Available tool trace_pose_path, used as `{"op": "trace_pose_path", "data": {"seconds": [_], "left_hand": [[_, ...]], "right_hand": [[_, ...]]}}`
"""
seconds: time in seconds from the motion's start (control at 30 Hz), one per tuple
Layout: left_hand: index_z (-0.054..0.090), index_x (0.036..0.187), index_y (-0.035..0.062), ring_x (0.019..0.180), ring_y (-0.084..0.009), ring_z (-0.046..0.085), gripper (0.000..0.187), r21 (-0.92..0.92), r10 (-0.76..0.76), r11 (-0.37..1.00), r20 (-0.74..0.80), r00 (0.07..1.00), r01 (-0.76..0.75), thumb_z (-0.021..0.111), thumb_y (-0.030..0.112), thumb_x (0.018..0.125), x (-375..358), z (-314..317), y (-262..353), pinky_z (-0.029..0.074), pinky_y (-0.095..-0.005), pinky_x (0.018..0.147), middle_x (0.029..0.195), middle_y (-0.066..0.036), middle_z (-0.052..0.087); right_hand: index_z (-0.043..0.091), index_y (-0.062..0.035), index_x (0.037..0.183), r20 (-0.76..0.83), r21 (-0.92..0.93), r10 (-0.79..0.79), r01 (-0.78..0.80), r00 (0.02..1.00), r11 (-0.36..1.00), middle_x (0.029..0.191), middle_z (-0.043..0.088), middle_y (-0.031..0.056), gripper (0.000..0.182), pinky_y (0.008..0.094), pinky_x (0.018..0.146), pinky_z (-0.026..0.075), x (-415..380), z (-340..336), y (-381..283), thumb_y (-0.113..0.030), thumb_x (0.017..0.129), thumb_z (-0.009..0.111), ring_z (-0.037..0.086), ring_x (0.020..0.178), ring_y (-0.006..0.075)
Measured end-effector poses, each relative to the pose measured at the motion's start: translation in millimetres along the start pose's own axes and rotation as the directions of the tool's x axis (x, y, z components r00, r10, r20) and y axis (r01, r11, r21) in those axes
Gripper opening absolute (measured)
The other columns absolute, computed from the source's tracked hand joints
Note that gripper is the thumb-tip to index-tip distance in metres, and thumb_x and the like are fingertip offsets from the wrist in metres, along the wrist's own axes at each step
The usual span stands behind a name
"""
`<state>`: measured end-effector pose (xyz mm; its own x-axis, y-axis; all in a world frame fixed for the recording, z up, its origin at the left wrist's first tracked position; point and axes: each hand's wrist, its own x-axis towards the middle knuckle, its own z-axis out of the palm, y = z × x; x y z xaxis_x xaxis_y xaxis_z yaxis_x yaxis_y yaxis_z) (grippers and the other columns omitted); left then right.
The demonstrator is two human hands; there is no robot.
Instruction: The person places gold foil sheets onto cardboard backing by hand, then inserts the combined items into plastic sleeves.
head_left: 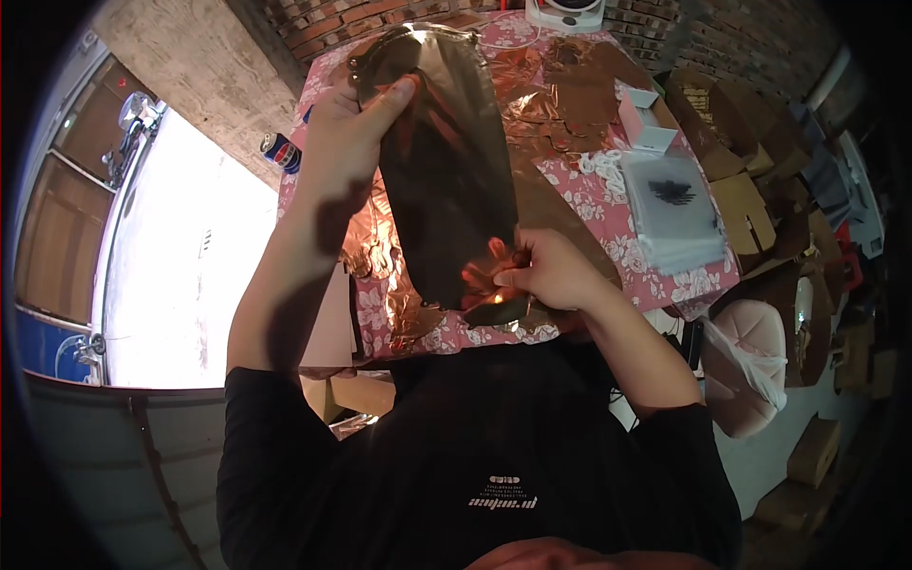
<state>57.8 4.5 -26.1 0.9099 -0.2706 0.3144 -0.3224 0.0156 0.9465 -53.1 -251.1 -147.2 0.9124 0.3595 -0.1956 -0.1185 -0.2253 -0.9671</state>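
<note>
A long, shiny, bronze-coloured foil sheet (pixel 446 161) is held up over the table, its surface reflecting light and one hand. My left hand (pixel 356 123) grips its upper left side, thumb lying across the front and fingers hidden behind. Lower down, my right hand (pixel 551 271) pinches the sheet's bottom right edge between thumb and fingers. Beneath it, more copper-coloured foil (pixel 375 233) lies crumpled on the table (pixel 594 214), which has a pink floral cover. Further foil pieces (pixel 527 104) are spread toward the back.
To the right sit a small white box (pixel 648 123), white cord (pixel 600 166) and clear plastic bags (pixel 674 223) with dark strips on top. A blue can (pixel 281 152) is at the left edge. A padded stool (pixel 746 366) and cardboard boxes (pixel 746 214) stand at right.
</note>
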Motion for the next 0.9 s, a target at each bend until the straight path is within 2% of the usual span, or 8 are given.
{"op": "trace_pose_path", "data": {"seconds": [0.2, 0.33, 0.37, 0.4, 0.47, 0.63, 0.77, 0.9], "left_hand": [[0.074, 0.121, 0.0016, 0.095, -0.0125, 0.074, 0.021, -0.104, -0.006, 0.995, -0.077, 0.997, -0.002, 0.072, 0.015, 0.105, 22, -10, -23, 0.06, -0.0284, 0.085, 0.107, -0.004, 0.078], [0.074, 0.113, 0.0029, 0.071, -0.0085, 0.067, 0.018, -0.127, -0.094, 0.989, -0.108, 0.99, 0.08, 0.072, 0.02, 0.107, 26, -2, -19, 0.05, -0.0258, 0.056, 0.093, -0.001, 0.075], [0.074, 0.112, 0.003, 0.073, -0.0088, 0.068, 0.018, -0.115, -0.06, 0.992, -0.05, 0.997, 0.054, 0.071, 0.02, 0.107, 25, -4, -18, 0.051, -0.0257, 0.057, 0.092, -0.001, 0.075], [0.074, 0.11, 0.0031, 0.075, -0.009, 0.069, 0.017, -0.106, -0.026, 0.994, 0.01, 1.0, 0.027, 0.071, 0.02, 0.107, 25, -4, -16, 0.052, -0.0257, 0.057, 0.091, -0.001, 0.075], [0.074, 0.109, 0.0037, 0.076, -0.0088, 0.069, 0.017, -0.096, 0.002, 0.995, 0.01, 1.0, -0.001, 0.072, 0.02, 0.107, 15, 17, 4, 0.052, -0.0258, 0.057, 0.09, -0.001, 0.074], [0.072, 0.1, 0.0037, 0.074, -0.0095, 0.068, 0.016, 0.009, 0.127, 0.992, 0.041, 0.991, -0.128, 0.063, 0.012, 0.11, 7, 22, 22, 0.054, -0.0265, 0.066, 0.08, -0.003, 0.072], [0.072, 0.094, 0.0034, 0.074, -0.0141, 0.069, 0.016, -0.011, 0.069, 0.998, 0.005, 0.998, -0.069, 0.069, 0.013, 0.106, 25, 6, -4, 0.055, -0.0308, 0.066, 0.075, -0.004, 0.069], [0.073, 0.111, 0.0027, 0.076, -0.0103, 0.069, 0.019, -0.034, -0.085, 0.996, -0.116, 0.99, 0.082, 0.073, 0.021, 0.106, 59, -22, -57, 0.054, -0.0274, 0.064, 0.091, -0.002, 0.074]], "right_hand": [[0.073, 0.0027, 0.104, -0.017, -0.317, -0.005, -0.001, 1.0, 0.949, 0.084, 0.073, 0.0063, 0.016, 0.0318, 0.071, 0.053, -23, -14, 18, -0.006, 0.09, 0.078, 0.066, 0.076, 0.0119], [0.074, 0.0021, 0.101, -0.023, -0.285, 0.026, -0.031, 0.999, 0.958, 0.08, 0.07, 0.0056, 0.014, 0.032, 0.069, 0.051, -35, -21, -1, -0.01, 0.095, 0.073, 0.064, 0.074, 0.0121], [0.073, 0.0004, 0.104, -0.04, -0.333, 0.043, -0.054, 0.998, 0.941, 0.093, 0.076, 0.0198, 0.024, 0.0442, 0.078, 0.055, -34, -25, -6, -0.02, 0.092, 0.074, 0.073, 0.087, 0.0346], [0.072, 0.0014, 0.107, -0.057, -0.304, 0.036, -0.052, 0.998, 0.951, 0.094, 0.075, 0.0204, 0.025, 0.0444, 0.08, 0.055, -22, -31, 17, -0.019, 0.092, 0.072, 0.073, 0.088, 0.0356], [0.071, 0.0035, 0.106, -0.135, -0.376, 0.012, -0.062, 0.991, 0.924, 0.087, 0.071, 0.0099, 0.02, 0.0346, 0.076, 0.053, -11, -38, 18, -0.011, 0.092, 0.07, 0.066, 0.082, 0.0154], [0.073, -0.0012, 0.106, -0.076, -0.701, -0.034, -0.029, 0.996, 0.713, 0.097, 0.075, 0.0196, 0.022, 0.0446, 0.081, 0.056, -4, -54, 16, -0.008, 0.085, 0.076, 0.072, 0.094, 0.0397], [0.073, -0.0029, 0.106, 0.112, -0.686, 0.08, 0.019, 0.99, 0.727, 0.098, 0.077, 0.0176, 0.025, 0.045, 0.084, 0.057, -12, -69, 6, -0.01, 0.084, 0.082, 0.074, 0.095, 0.0358], [0.07, 0.0001, 0.109, 0.28, -0.172, 0.113, -0.066, 0.953, 0.983, 0.096, 0.077, 0.007, 0.027, 0.034, 0.079, 0.055, -31, -79, 22, 0.0, 0.086, 0.083, 0.071, 0.088, 0.017]]}}
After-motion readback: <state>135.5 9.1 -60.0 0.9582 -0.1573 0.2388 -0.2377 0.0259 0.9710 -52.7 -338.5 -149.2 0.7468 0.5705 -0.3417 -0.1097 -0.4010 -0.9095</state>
